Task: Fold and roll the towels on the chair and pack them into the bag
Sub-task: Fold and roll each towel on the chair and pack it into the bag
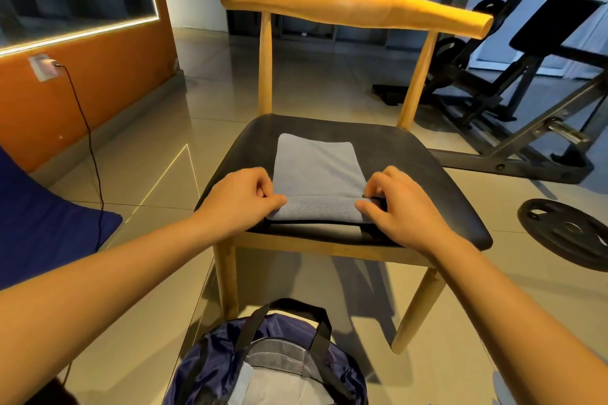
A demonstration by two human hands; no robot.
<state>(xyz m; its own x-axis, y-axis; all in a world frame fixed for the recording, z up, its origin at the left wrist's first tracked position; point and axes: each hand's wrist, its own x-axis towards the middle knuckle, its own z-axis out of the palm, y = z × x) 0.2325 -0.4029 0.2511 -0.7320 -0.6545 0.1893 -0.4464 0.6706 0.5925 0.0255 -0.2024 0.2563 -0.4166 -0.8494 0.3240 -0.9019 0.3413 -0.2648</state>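
A grey-blue towel (316, 164) lies folded flat on the black seat of a wooden chair (427, 171). Its near edge is turned over into a short roll along the seat's front. My left hand (238, 199) pinches the left end of that roll with curled fingers. At the roll's right end my right hand (398, 207) pinches it the same way. On the floor below the chair stands an open navy bag (210, 358) with black handles; grey and white cloth shows inside it.
A black weight plate (566, 233) lies on the tiled floor at the right. Dark gym equipment (513, 108) stands behind the chair on the right. A blue cushion (39, 223) sits at the left, beside a black cable (88, 141) hanging from a wall socket.
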